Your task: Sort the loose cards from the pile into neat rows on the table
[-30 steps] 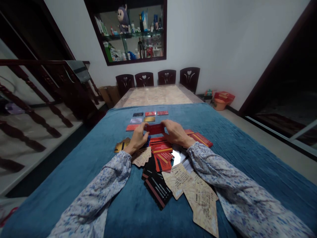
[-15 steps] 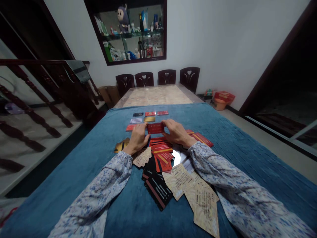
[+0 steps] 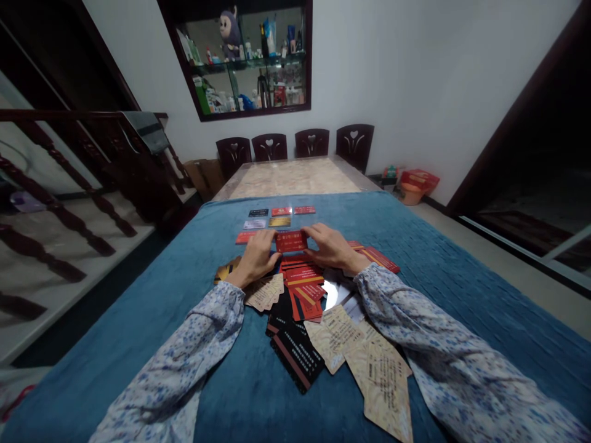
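A red card point(image 3: 291, 241) is pinched between both hands above a blue cloth point(image 3: 138, 320). My left hand point(image 3: 257, 258) grips its left end and my right hand point(image 3: 330, 247) grips its right end. Below the hands lies a loose heap of red cards point(image 3: 302, 283), black cards point(image 3: 295, 354) and tan cards point(image 3: 369, 363). Beyond the hands, several cards point(image 3: 279, 216) lie in tidy rows, among them a red card point(image 3: 244, 237) at the left.
A bare marble tabletop point(image 3: 290, 177) stretches past the cloth to a row of dark chairs point(image 3: 295, 144). A dark wooden railing point(image 3: 69, 178) stands at the left. A red basin point(image 3: 415, 184) sits on the floor at the right, near a dark doorway.
The red card has been tilted between my hands so that its printed face shows more. Both hands have stayed in nearly the same place.
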A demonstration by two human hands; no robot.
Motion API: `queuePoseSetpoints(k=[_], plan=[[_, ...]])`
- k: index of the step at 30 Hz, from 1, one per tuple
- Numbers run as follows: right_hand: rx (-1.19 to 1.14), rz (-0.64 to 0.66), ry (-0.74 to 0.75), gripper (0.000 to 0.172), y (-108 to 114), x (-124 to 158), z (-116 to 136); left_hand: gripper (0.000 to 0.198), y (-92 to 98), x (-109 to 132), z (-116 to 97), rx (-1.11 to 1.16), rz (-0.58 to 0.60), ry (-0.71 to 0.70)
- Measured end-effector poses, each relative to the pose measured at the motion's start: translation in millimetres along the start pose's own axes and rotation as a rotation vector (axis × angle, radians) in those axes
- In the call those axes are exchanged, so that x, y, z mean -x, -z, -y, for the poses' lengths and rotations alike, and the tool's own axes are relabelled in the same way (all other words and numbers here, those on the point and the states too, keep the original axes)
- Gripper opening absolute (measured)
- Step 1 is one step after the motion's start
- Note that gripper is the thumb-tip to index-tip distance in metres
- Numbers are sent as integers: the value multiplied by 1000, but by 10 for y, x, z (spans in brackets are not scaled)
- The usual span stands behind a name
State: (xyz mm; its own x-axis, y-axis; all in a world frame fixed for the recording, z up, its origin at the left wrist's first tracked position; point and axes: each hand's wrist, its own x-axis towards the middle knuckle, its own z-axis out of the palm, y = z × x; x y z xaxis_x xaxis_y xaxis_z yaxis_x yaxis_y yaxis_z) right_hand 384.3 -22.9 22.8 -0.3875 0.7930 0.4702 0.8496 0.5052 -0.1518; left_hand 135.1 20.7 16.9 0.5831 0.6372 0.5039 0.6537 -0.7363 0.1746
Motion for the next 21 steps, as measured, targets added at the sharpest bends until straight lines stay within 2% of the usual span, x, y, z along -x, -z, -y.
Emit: queuePoseSetpoints(k=[5,9,14,21], plan=[[-12,68,15,39,-7,-12,-13,42,40,-17,-13,31,56,4],[-24,75,0,34,-53,-33,-15,41,42,-9,10,74,62,10],[-77,82,-20,26,-84,-90,6,38,22,13,105,145,60,8],[-105,181,-54,17,-40,-225,97,39,40,34,252,221,87,28]])
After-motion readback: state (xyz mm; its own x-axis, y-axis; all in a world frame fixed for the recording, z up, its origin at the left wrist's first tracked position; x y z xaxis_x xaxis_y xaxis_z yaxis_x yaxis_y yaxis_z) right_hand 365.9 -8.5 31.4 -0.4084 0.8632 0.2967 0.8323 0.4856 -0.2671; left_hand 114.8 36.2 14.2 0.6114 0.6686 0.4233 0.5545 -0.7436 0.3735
